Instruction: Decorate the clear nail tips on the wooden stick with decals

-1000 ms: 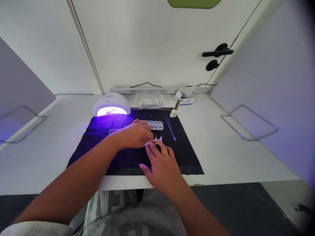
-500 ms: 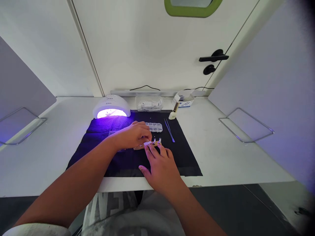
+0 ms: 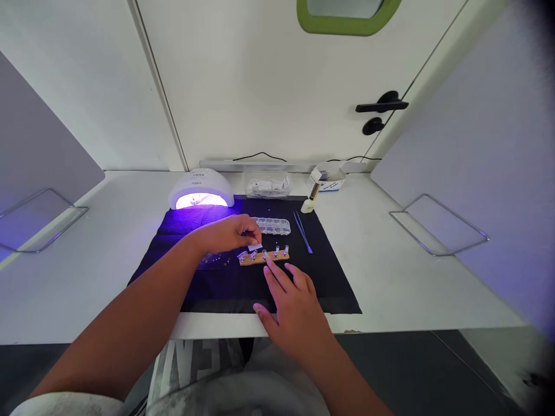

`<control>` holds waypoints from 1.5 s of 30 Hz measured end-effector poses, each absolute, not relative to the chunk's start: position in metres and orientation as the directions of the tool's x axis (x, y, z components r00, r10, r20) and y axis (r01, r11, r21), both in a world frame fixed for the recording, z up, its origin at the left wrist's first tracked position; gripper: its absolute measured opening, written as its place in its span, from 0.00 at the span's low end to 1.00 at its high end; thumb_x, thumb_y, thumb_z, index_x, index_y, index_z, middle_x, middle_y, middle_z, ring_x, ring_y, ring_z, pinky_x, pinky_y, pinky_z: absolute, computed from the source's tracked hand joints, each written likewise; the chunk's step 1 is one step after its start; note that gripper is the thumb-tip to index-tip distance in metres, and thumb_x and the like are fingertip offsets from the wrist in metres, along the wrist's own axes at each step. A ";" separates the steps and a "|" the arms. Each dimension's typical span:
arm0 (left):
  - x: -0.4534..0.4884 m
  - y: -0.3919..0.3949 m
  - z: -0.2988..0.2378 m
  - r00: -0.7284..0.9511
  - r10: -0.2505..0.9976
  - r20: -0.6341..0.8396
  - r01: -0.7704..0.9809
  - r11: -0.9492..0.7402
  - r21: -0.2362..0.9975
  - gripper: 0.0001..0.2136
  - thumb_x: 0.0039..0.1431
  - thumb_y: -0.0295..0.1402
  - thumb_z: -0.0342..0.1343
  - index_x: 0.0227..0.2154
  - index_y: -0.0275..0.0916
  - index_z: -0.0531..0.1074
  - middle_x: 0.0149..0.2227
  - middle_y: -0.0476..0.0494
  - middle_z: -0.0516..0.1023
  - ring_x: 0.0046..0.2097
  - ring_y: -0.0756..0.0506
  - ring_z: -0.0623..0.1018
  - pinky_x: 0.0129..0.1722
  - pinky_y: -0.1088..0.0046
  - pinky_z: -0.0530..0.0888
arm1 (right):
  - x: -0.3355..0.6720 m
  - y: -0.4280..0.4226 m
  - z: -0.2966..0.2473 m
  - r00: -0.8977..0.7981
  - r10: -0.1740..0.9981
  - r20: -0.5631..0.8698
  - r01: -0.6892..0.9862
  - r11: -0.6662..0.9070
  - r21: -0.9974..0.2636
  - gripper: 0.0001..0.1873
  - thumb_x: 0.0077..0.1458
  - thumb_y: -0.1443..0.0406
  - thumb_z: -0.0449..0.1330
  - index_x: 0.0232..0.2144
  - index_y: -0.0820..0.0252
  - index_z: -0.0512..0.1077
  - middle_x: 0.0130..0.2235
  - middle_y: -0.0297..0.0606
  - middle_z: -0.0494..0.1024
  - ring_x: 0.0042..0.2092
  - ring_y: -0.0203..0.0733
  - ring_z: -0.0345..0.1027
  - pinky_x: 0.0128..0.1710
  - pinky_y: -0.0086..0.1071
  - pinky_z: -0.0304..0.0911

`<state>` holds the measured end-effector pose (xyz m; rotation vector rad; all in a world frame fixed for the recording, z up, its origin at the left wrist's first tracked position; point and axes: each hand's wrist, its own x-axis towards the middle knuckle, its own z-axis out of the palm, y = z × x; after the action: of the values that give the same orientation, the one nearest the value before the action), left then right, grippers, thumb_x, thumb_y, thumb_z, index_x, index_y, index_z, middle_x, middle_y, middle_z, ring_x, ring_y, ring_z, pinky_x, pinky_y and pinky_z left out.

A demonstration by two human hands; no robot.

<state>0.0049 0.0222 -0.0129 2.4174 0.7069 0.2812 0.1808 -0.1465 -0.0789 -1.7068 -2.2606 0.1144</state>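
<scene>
We have our left hand curled over the mat, thumb and forefinger pinching a small white pad. The pad sits at about 11 o'clock from the narrow wooden strip, just beyond its far edge; whether the two touch, we cannot tell. Our right hand lies at 5 o'clock from the strip, palm down with fingers spread and the thumb well apart. Its leading fingertip reaches the middle of the strip and seems to rest against it, gripping nothing.

The strip lies crosswise near the centre of the black mat. Along it we count five small nail-tip holders with shiny metallic bases, the end one at 9 o'clock tilted.

From the strip, a clear compartment case lies near 1 o'clock, partly behind our left hand, and blue tweezers lie at 2 o'clock. Farther towards 1 to 2 o'clock stand a pale bottle with a dark, gold-banded cap, tilted in our view, and an open white carton. At 12 o'clock, past the case, sits a clear tray of white packets. The white nail lamp glows violet between 10 and 11 o'clock.
</scene>
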 end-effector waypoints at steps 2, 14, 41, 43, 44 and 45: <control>0.005 0.023 -0.013 0.836 0.548 0.011 0.426 -0.662 0.616 0.06 0.61 0.31 0.55 0.33 0.38 0.77 0.36 0.47 0.77 0.41 0.46 0.75 0.42 0.70 0.71 | 0.179 -0.151 -0.078 -0.255 0.950 0.181 0.920 0.296 -0.258 0.32 0.64 0.53 0.50 0.63 0.67 0.65 0.66 0.43 0.67 0.64 0.62 0.55 0.62 0.54 0.54; 0.004 0.021 -0.009 0.830 0.557 -0.007 0.431 -0.635 0.641 0.05 0.59 0.28 0.55 0.33 0.37 0.76 0.37 0.47 0.76 0.41 0.47 0.74 0.42 0.70 0.69 | 0.147 -0.138 -0.073 -0.193 0.968 0.163 0.953 0.224 -0.202 0.35 0.63 0.51 0.51 0.65 0.65 0.62 0.69 0.44 0.62 0.59 0.63 0.59 0.57 0.56 0.57; 0.010 0.019 -0.010 0.867 0.476 -0.146 0.434 -0.580 0.689 0.06 0.56 0.25 0.56 0.31 0.37 0.77 0.32 0.48 0.77 0.35 0.49 0.75 0.38 0.74 0.70 | 0.140 -0.126 -0.073 -0.195 0.968 0.156 0.958 0.223 -0.183 0.35 0.64 0.50 0.50 0.64 0.65 0.61 0.65 0.50 0.67 0.62 0.64 0.55 0.55 0.53 0.55; 0.011 0.019 -0.012 0.863 0.489 -0.130 0.433 -0.580 0.691 0.06 0.56 0.25 0.55 0.31 0.36 0.77 0.33 0.48 0.77 0.35 0.49 0.75 0.37 0.74 0.70 | 0.140 -0.126 -0.073 -0.194 0.968 0.161 0.957 0.223 -0.188 0.35 0.64 0.50 0.50 0.65 0.66 0.61 0.65 0.50 0.67 0.61 0.63 0.56 0.54 0.53 0.55; 0.012 0.019 -0.014 0.857 0.501 -0.116 0.433 -0.581 0.689 0.06 0.56 0.25 0.55 0.31 0.37 0.77 0.34 0.48 0.77 0.36 0.49 0.75 0.37 0.74 0.70 | 0.140 -0.126 -0.073 -0.192 0.968 0.163 0.957 0.222 -0.190 0.35 0.63 0.50 0.50 0.65 0.66 0.60 0.65 0.50 0.67 0.61 0.63 0.56 0.54 0.53 0.55; 0.013 0.019 -0.016 0.851 0.516 -0.100 0.434 -0.583 0.687 0.06 0.56 0.25 0.54 0.32 0.37 0.77 0.34 0.48 0.77 0.36 0.49 0.75 0.37 0.74 0.70 | 0.140 -0.126 -0.073 -0.190 0.968 0.166 0.956 0.220 -0.191 0.36 0.63 0.50 0.51 0.66 0.66 0.59 0.65 0.49 0.66 0.61 0.63 0.56 0.54 0.53 0.55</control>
<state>0.0133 0.0191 -0.0160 2.2780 0.6862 0.1417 0.1400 -0.1260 -0.0728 -1.8176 -2.2458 0.0655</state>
